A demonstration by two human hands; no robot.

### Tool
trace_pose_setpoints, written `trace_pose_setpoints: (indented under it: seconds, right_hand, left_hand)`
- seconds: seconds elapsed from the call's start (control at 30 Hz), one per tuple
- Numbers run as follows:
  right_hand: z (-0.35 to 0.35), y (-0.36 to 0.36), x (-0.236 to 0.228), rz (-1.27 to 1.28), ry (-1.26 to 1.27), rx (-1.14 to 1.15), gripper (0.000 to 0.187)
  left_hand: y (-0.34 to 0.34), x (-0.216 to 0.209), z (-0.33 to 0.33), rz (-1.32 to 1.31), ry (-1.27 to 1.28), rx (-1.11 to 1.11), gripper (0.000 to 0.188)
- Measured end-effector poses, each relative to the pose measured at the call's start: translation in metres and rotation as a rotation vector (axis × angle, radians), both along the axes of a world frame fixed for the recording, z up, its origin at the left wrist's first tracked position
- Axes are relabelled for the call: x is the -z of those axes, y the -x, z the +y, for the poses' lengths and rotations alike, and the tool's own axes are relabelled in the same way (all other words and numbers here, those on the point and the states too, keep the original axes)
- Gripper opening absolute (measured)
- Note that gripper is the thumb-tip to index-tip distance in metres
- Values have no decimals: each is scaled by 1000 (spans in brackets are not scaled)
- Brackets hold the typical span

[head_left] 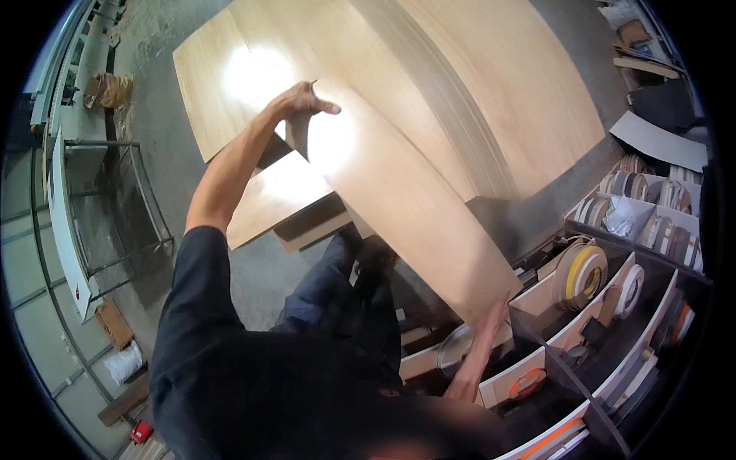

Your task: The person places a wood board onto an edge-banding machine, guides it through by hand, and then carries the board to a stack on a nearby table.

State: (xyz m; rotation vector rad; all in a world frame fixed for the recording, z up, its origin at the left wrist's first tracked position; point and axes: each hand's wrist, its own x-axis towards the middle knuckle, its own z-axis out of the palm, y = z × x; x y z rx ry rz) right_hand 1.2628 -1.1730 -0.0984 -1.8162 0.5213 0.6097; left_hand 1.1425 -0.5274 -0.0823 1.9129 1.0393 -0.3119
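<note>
A long, narrow light-wood panel (414, 199) slants across the middle, from upper left to lower right, with both my hands at its ends. My left hand (304, 101) is closed on the far end, thumb stretched over the upper face and the other fingers partly hidden. At the near right end my right hand (491, 313) grips the panel by its corner, its fingers mostly hidden. Beneath and beyond it lie stacked wide wood boards (529, 100). A smaller board (280, 195) sits below my left forearm. Bright glare covers parts of the wood.
On the right stands a divided rack (548, 356) holding rolls of edging tape (580, 277) and a crumpled clear plastic bag (622, 217). To the left, a metal frame (142, 192) has a white panel (65, 222) against it. Grey concrete floor (165, 54) shows between.
</note>
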Motion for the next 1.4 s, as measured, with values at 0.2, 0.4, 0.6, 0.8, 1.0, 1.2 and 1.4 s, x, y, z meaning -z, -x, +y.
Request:
trace_pose_setpoints:
  seconds: [0.2, 0.4, 0.6, 0.8, 1.0, 1.2, 1.4]
  right_hand:
    - [51, -11, -2, 17, 93, 65, 83]
    - [55, 5, -23, 96, 139, 54, 85]
    - [79, 29, -55, 74, 100, 50, 84]
    - [30, 53, -8, -114, 100, 109, 80]
    - [133, 46, -17, 2, -4, 268, 72]
    - [235, 35, -18, 19, 38, 227, 77]
    - [278, 23, -13, 28, 6, 275, 82]
  left_hand:
    - [-14, 48, 44, 52, -6, 6, 58]
    - [-7, 25, 22, -165, -406, -244, 84]
    - [91, 37, -94, -286, 298, -702, 47]
    - [47, 48, -145, -443, 435, -987, 49]
    - [31, 43, -66, -484, 320, -875, 52]
    - [-12, 53, 34, -532, 296, -808, 58]
    - [-41, 34, 82, -451, 287, -674, 53]
